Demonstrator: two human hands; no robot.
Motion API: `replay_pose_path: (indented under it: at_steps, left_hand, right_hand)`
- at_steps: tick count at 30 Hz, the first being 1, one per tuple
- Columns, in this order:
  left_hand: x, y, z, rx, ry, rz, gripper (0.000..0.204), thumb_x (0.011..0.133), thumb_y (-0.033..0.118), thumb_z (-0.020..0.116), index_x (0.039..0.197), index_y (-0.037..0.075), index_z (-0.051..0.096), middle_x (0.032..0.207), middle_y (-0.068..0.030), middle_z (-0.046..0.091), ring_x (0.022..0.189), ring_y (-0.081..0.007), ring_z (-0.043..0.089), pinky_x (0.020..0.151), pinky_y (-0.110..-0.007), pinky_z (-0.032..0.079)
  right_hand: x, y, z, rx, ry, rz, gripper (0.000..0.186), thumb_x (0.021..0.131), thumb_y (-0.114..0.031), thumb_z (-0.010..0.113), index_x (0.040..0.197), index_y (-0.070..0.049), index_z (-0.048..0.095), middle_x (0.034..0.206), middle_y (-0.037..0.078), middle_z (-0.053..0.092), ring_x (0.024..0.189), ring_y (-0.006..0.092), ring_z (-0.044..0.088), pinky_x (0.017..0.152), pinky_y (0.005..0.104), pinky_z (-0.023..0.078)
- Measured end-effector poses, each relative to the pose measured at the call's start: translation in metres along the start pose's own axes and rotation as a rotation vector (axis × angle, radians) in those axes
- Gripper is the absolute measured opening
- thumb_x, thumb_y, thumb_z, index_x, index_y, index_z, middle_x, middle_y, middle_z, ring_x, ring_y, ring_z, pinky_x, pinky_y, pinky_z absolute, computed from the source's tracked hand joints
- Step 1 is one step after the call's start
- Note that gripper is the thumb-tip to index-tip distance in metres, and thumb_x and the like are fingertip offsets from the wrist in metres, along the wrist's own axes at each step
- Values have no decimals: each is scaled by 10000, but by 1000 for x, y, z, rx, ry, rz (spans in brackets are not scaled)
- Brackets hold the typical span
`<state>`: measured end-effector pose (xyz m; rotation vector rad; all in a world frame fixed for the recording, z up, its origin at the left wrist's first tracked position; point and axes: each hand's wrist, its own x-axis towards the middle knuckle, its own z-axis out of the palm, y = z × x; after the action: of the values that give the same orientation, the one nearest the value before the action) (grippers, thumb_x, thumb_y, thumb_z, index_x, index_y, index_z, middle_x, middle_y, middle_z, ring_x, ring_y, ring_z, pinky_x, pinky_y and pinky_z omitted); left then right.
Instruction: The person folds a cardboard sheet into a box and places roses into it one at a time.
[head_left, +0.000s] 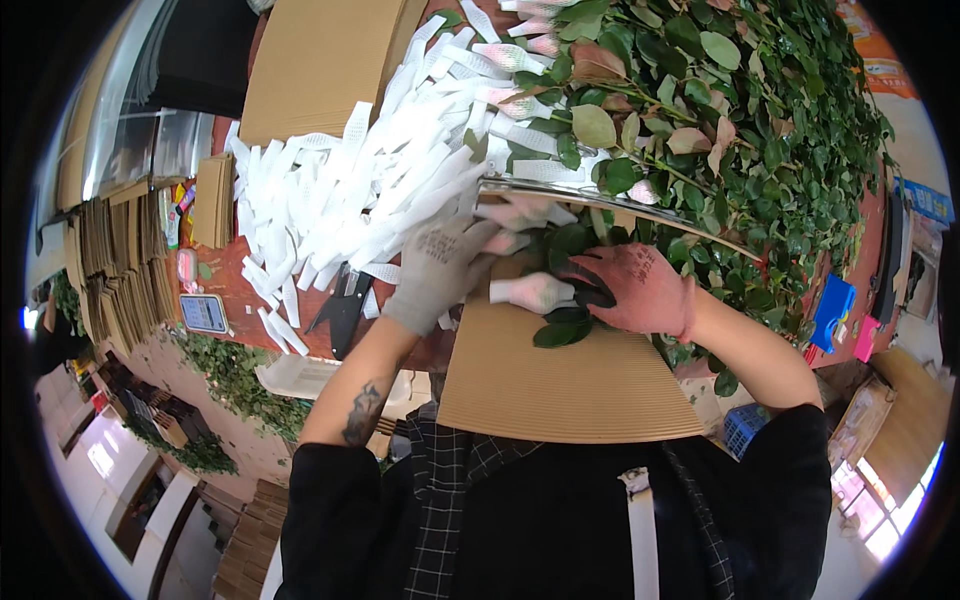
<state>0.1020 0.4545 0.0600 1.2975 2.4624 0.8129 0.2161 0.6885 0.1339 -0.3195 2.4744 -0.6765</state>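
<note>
Two gloved hands (540, 270) around netted rosebud (535, 291)

The left hand (440, 265), in a grey glove, rests on a rose bud in a white net sleeve (532, 291) lying on a sheet of corrugated cardboard (570, 375). The right hand (640, 290), in a reddish glove, grips the leafy stems (572, 318) just beside it. A heap of white net sleeves (350, 190) covers the surface (240, 290) to the left, with black scissors (342, 305) near it. Green rose foliage (740, 110) fills the far right.
</note>
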Motion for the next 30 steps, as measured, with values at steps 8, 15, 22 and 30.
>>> replay_pose_path:
  at_steps: [8, 15, 22, 30]
  left_hand:
    - [13, -4, -1, 79, 27, 39, 240, 708, 172, 654, 943, 126, 624, 859, -54, 608, 822, -241, 600, 700, -371, 487]
    - [-6, 9, -41, -268, -75, -64, 292, 737, 117, 633, 1028, 92, 630, 924, -88, 629, 872, -264, 597, 743, -363, 481]
    - [11, 10, -22, -137, 90, 115, 332, 777, 217, 609, 1075, 72, 585, 971, -100, 611, 903, -289, 588, 802, -386, 457]
    - [15, 13, -17, -173, -387, -156, 348, 778, 334, 620, 1039, 107, 584, 917, -103, 592, 874, -296, 583, 763, -400, 453]
  right_hand:
    - [25, -1, 20, -207, 2, 144, 494, 757, -279, 603, 1200, -80, 517, 931, 115, 606, 812, 290, 593, 734, 379, 471]
    - [1, -1, -1, -142, 280, 75, 413, 759, -231, 595, 1148, -103, 538, 945, 103, 609, 826, 289, 605, 729, 385, 477]
    - [-63, -8, -26, -384, 598, 190, 481, 682, -202, 685, 1121, -51, 563, 1043, 148, 593, 907, 325, 582, 780, 414, 459]
    - [-68, -18, -26, -303, 672, 78, 486, 644, -82, 660, 1122, -66, 580, 1062, 165, 586, 939, 342, 573, 805, 413, 472]
